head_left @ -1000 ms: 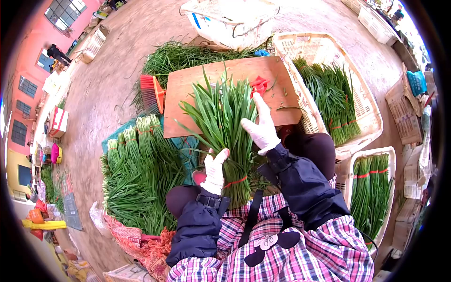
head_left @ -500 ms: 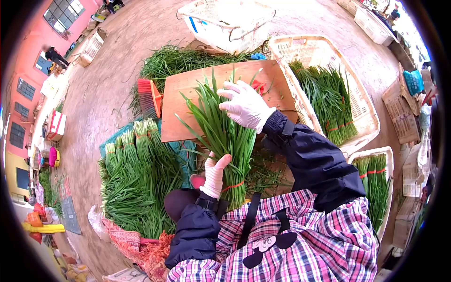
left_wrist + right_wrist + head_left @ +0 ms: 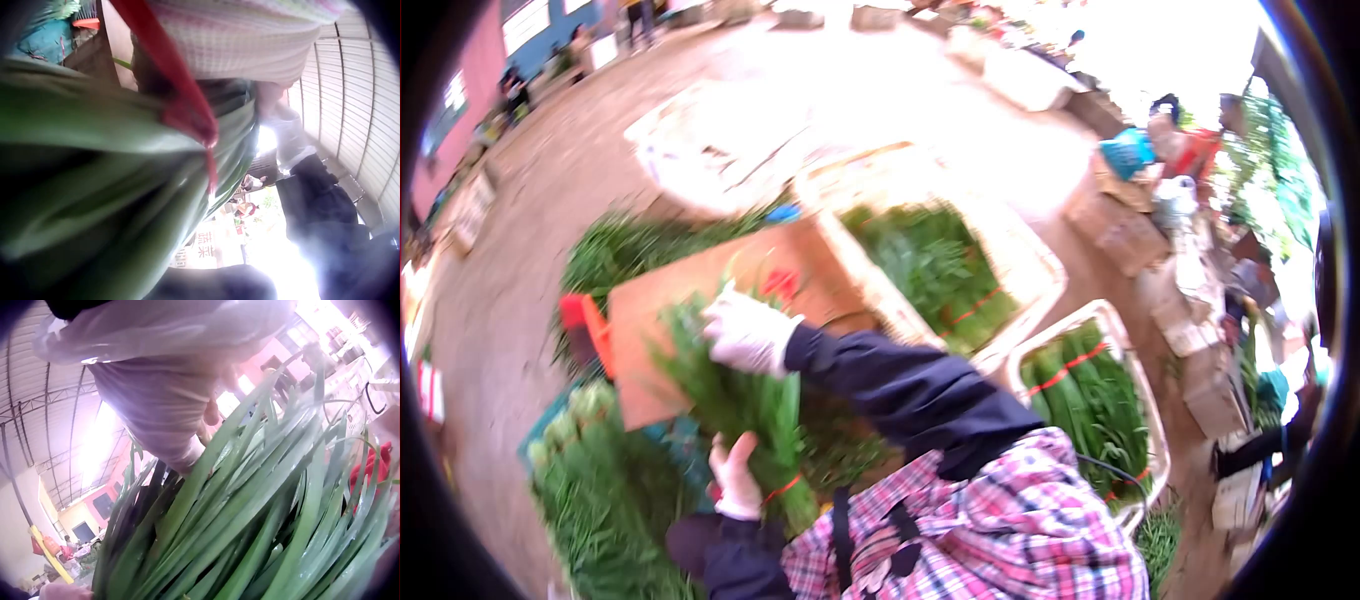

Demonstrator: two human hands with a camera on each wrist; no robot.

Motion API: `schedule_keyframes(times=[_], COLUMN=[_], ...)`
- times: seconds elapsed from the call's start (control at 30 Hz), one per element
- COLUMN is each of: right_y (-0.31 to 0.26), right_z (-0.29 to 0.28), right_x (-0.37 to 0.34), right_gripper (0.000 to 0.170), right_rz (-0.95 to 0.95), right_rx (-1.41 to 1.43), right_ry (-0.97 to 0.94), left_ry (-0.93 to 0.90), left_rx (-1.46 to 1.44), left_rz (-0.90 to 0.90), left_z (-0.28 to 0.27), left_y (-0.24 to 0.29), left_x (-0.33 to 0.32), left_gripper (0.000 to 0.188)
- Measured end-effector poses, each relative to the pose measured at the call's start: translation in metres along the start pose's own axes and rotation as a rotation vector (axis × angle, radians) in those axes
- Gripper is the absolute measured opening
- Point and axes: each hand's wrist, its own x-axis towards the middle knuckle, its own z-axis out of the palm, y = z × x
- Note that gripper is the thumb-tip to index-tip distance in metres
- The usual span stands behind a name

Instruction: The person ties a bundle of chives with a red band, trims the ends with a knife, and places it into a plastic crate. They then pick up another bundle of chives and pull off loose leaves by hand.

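Observation:
A bundle of garlic chives (image 3: 772, 430), tied low with a red band (image 3: 782, 488), stands leaning over the person's lap. The gloved left hand (image 3: 738, 478) grips its lower part just above the band, thumb up along the near side. In the left wrist view, the red band (image 3: 187, 115) crosses the stems close to the glove. The gloved right hand (image 3: 748, 330) is at the leafy upper end, its fingertips among the leaves. In the right wrist view the leaves (image 3: 244, 512) fan out below the right hand (image 3: 153, 406); I cannot tell whether its fingers pinch any.
A wooden board (image 3: 645, 370) lies ahead, with a red cloth (image 3: 781, 285) on it and a red broom (image 3: 588, 325) beside it. Banded chives fill a crate (image 3: 1040, 275) and a smaller crate (image 3: 1155, 430) at right. More chives (image 3: 605, 500) lie at left.
The head view has turned right, shifting the scene left. The right hand has gone from beside the leaves to over their upper part. The left hand keeps its grip on the bundle.

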Motion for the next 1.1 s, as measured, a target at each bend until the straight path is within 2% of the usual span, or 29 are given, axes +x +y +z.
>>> schedule_keyframes(times=[0.13,0.27,0.37,0.4,0.5,0.57,0.6,0.63,0.67,0.7,0.73,0.77,0.83,0.87,0.9,0.97,1.0,1.03,1.1], right_y=[-0.003,-0.014,-0.020,-0.026,-0.027,-0.034,-0.042,-0.042,-0.055,-0.062,-0.067,-0.082,-0.108,-0.118,-0.126,-0.133,-0.132,-0.136,-0.135], right_z=[0.003,-0.006,0.001,0.000,0.013,-0.011,-0.028,-0.021,-0.025,-0.003,0.028,0.022,0.044,0.050,0.058,0.074,0.071,0.063,0.079], right_x=[-0.005,-0.012,-0.020,-0.024,-0.028,-0.046,-0.054,-0.078,-0.088,-0.109,-0.140,-0.143,-0.141,-0.134,-0.123,-0.097,-0.080,-0.069,-0.061], right_gripper=[0.006,0.008,0.012,0.010,0.005,0.004,0.010,0.015,0.019,0.021,0.028,0.050,0.077,0.095,0.102,0.106,0.107,0.105,0.101], right_rz=[-0.013,0.024,0.193,0.319,0.712,0.922,1.005,0.970,1.109,1.194,1.191,1.374,1.441,1.457,1.409,1.239,1.256,1.287,1.230], right_rx=[-0.019,0.016,0.182,0.257,0.948,1.361,1.432,1.447,1.489,1.286,1.201,1.225,1.257,1.399,1.445,1.546,1.407,1.605,1.374], right_ry=[-0.050,-0.106,-0.046,0.056,0.570,0.746,0.767,0.718,0.729,0.662,0.584,0.473,0.436,0.402,0.430,0.572,0.533,0.597,0.595], left_ry=[-0.041,-0.042,-0.052,-0.044,-0.038,-0.005,0.015,0.042,0.110,0.166,0.226,0.269,0.205,0.181,0.161,0.127,0.119,0.093,0.114], left_rx=[-0.097,-0.090,-0.094,-0.096,-0.088,-0.042,0.005,0.056,0.113,0.168,0.184,0.201,0.128,0.015,-0.051,-0.038,-0.071,-0.095,-0.054], left_rz=[0.028,0.006,-0.004,0.012,0.050,0.066,0.074,0.082,0.078,0.075,0.094,0.108,0.102,0.069,0.031,0.003,-0.015,-0.022,0.000], left_z=[-0.002,0.000,0.001,0.001,0.003,0.005,-0.001,-0.009,-0.016,-0.018,-0.013,-0.008,-0.016,-0.022,-0.020,-0.024,-0.014,-0.012,-0.009], left_y=[-0.005,-0.001,0.001,0.001,0.001,0.009,0.009,0.007,0.006,0.005,0.009,0.010,-0.002,-0.006,-0.006,-0.010,-0.003,-0.002,-0.003], left_x=[0.001,-0.001,-0.003,-0.003,-0.003,-0.002,0.000,0.004,0.004,0.004,0.002,0.000,0.005,0.006,0.006,0.006,0.002,0.002,0.002], left_gripper=[0.043,0.049,0.049,0.049,0.047,0.043,0.044,0.044,0.043,0.042,0.038,0.035,0.029,0.028,0.027,0.031,0.035,0.038,0.031])
